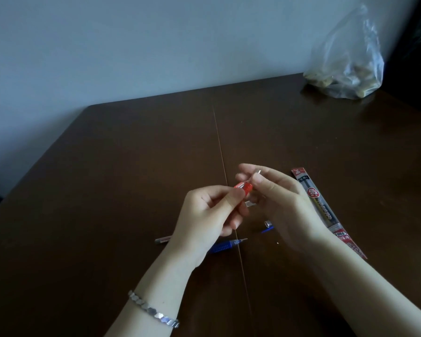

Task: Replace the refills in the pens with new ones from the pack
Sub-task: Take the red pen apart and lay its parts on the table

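a red pen with a ribbed grip section is pinched at both ends between two hands above the table, tilted. below the grip, a blue pen lies flat, its metal tip bared and pointing right. just right of the grip, a long red refill pack lies diagonally, partly hidden.

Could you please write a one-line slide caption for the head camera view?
Both hands, left and right, work a red pen above the table, refill pack alongside.
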`<state>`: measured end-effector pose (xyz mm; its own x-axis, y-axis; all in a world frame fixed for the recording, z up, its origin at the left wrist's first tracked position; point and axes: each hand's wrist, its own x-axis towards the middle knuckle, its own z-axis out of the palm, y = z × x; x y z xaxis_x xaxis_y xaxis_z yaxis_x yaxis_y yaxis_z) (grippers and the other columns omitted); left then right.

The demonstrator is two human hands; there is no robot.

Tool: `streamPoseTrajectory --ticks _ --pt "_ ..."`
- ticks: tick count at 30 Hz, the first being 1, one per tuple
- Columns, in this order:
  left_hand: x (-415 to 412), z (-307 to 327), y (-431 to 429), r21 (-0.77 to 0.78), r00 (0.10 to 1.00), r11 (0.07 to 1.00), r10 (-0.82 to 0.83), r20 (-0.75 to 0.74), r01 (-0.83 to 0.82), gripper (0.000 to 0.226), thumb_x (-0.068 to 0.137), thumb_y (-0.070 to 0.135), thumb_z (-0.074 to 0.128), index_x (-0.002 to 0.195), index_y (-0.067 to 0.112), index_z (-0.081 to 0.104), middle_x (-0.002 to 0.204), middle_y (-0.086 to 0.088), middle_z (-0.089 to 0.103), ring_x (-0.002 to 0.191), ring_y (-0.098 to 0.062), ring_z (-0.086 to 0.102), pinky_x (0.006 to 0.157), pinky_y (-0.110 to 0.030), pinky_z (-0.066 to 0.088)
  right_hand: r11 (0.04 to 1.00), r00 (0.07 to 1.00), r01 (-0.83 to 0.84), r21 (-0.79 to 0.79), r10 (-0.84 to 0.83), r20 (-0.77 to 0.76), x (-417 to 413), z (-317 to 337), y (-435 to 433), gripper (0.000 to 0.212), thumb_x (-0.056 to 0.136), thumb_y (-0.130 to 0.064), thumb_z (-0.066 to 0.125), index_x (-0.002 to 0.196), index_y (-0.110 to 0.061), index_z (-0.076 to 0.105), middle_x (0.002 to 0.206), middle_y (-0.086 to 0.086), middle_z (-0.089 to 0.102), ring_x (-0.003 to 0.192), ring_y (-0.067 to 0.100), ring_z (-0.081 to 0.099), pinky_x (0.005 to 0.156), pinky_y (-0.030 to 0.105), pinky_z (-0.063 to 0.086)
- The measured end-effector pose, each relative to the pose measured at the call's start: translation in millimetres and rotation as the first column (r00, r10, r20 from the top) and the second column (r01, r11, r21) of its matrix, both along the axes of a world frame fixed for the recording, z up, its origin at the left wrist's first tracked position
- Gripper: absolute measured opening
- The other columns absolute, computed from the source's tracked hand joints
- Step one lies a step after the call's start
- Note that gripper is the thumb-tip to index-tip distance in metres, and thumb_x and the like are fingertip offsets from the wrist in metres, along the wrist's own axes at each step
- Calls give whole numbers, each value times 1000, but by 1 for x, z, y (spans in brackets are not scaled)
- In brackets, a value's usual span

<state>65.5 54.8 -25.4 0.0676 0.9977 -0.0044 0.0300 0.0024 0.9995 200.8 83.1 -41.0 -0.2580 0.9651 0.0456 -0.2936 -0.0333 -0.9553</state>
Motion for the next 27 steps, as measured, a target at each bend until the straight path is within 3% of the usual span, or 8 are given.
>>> streamPoseTrajectory --ticks 3,7,10,14,17,20,24,27 --pt "0 -2 0 88 989 995 62 -133 -51 28 81 29 58 69 5 67 46 -1 53 46 -11 50 48 -28 43 999 994 35 4 -35 104 0 -1 1 24 66 -40 68 70 -17 67 68 0 63 61 10 52 66 26 42" --pt "-1 -2 0 109 985 992 73 -155 -57 23 84 21 58 69 7 67 48 -2 56 47 -11 52 54 -37 48 999 999 14 -40 -12 46 3 1 3 11 71 -26 70 79 -19 72 79 -2 68 70 17 48 69 31 39" --pt "-2 -3 0 119 980 992 70 -188 -48 23 84 21 58 69 7 68 47 1 56 47 -11 54 56 -37 50 999 993 43 -31 -39 112 3 1 4 25 67 -38 68 80 -17 68 72 2 64 75 24 52 74 37 41" --pt "-4 -6 2 121 977 992 70 -200 -46 23 84 20 58 68 8 67 45 4 56 46 -10 53 47 -26 45 999 994 12 -46 -7 109 6 3 5 12 82 -23 60 83 -18 71 73 -3 69 75 19 56 71 33 43" --pt "-4 -6 2 138 969 989 78 -235 -46 21 85 19 58 69 9 67 45 5 57 47 -10 55 50 -35 53 999 980 18 -45 -9 201 7 4 6 26 73 -39 63 83 -16 70 74 2 66 74 18 57 69 29 45" --pt "-4 -6 3 140 960 989 85 -265 -49 19 85 17 58 70 12 68 46 8 59 47 -10 56 56 -35 56 998 985 1 -60 10 174 7 4 6 14 85 -19 56 85 -16 70 78 5 65 77 19 56 71 30 44" --pt "-3 -5 2 168 940 985 98 -326 -44 16 84 16 59 70 18 68 48 11 61 49 -12 59 59 -33 57 999 967 12 -45 0 253 9 3 7 28 70 -39 64 86 -17 68 77 3 67 74 17 60 67 24 48" --pt "-4 -4 2 158 938 986 98 -333 -47 14 84 16 60 73 17 68 48 13 61 49 -13 59 61 -35 58 998 979 -2 -58 14 201 9 3 7 14 77 -26 64 86 -18 70 82 11 66 75 22 57 71 30 47"
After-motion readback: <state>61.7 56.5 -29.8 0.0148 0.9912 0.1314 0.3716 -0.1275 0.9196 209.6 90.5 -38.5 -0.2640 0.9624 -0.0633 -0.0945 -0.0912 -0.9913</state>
